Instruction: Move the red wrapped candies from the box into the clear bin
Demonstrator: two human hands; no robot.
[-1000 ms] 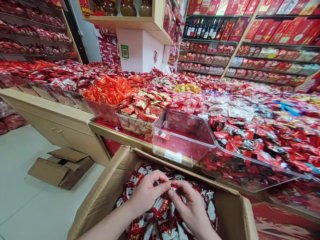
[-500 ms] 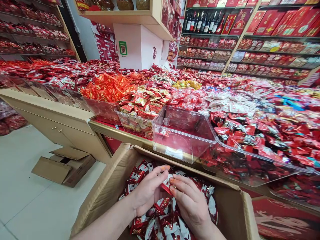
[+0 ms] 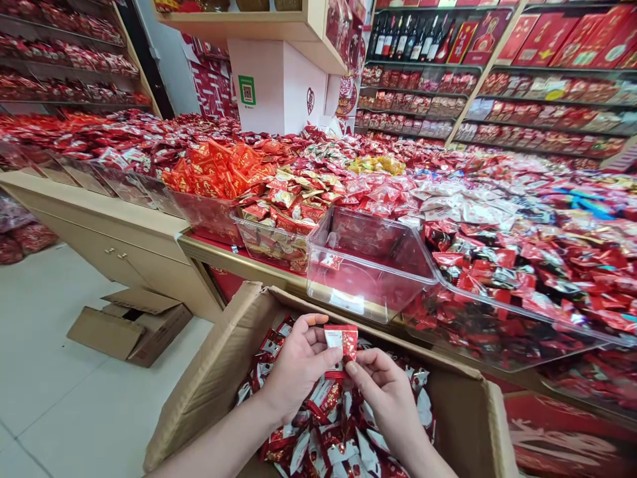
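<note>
The packet is showing white beside red, apparently speckled paler; at ten o'clock, wrappers are glowing orange-red.

One head camera above an open carton

It looks forward and down from the wearer's head, over the left hand and right hand, which are close, low and near the middle. The carton spreads below them; the counter crosses the middle distance, shelves stand far behind, and floor shows at left.
</note>
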